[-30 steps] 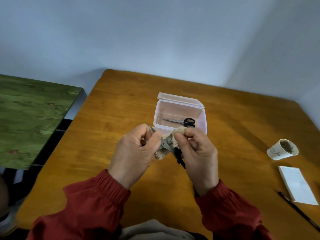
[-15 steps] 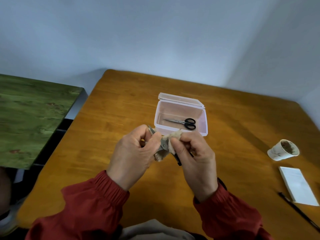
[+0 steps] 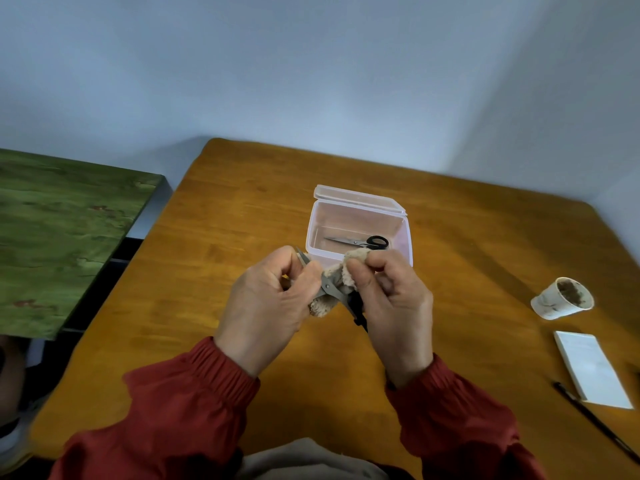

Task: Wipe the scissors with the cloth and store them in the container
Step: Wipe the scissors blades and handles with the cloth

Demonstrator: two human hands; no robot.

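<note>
Before the container (image 3: 312, 237), left hand (image 3: 266, 306) pinches scissors (image 3: 330, 289); right hand (image 3: 398, 306) clutches cloth (image 3: 349, 269), seemingly around them.

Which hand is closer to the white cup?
Right. The cup stands on the table off to the right hand's right; the left hand, pinching the scissors, is farther away.

- Open container (image 3: 311, 233) sits mouth up with its lid tipped back; a pair of scissors (image 3: 360, 241) lies along its floor.
- Open table (image 3: 242, 209) to its left.
- Cup (image 3: 561, 299), notepad (image 3: 592, 372) and pen (image 3: 595, 422) crowd the right edge.
</note>
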